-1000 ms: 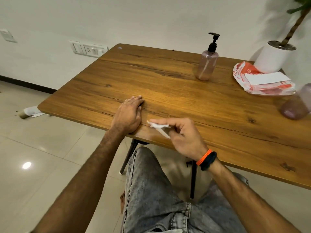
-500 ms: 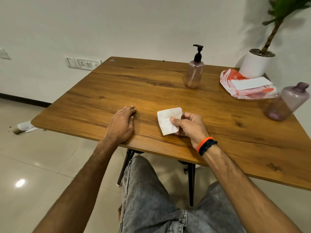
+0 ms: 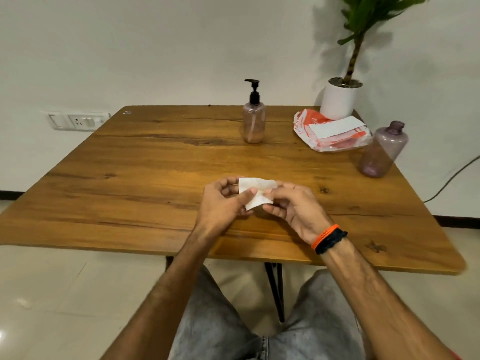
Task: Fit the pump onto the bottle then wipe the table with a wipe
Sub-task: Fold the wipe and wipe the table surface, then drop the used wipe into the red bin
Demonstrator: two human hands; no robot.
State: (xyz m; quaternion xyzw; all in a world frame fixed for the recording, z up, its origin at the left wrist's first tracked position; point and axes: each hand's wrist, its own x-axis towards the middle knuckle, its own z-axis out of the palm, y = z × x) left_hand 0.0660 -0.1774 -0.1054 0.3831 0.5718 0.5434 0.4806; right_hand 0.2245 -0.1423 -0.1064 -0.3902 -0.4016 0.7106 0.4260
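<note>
— What's the room like?
— A white wall behind a brown wooden tabletop (image 3: 145, 162), pale tiled floor below, and a switch and socket plate (image 3: 75, 121) on the wall at the left.
— What stands on it?
— At the far side, upright, the bottle (image 3: 254, 120) with its black pump (image 3: 253, 90) fitted. To the right lie an orange-and-white wipe packet (image 3: 330, 133), a white plant pot (image 3: 339, 98) behind it, and an open purple bottle (image 3: 381, 150) near the right edge.
— Anything blocking the middle?
— No, only the hands over the near part.
— And the wipe?
— The wipe (image 3: 255, 192) is pinched between both: the left hand (image 3: 223, 201) has a narrow grip on its left side, the right hand (image 3: 293, 206) on its right, held just above the wood.
</note>
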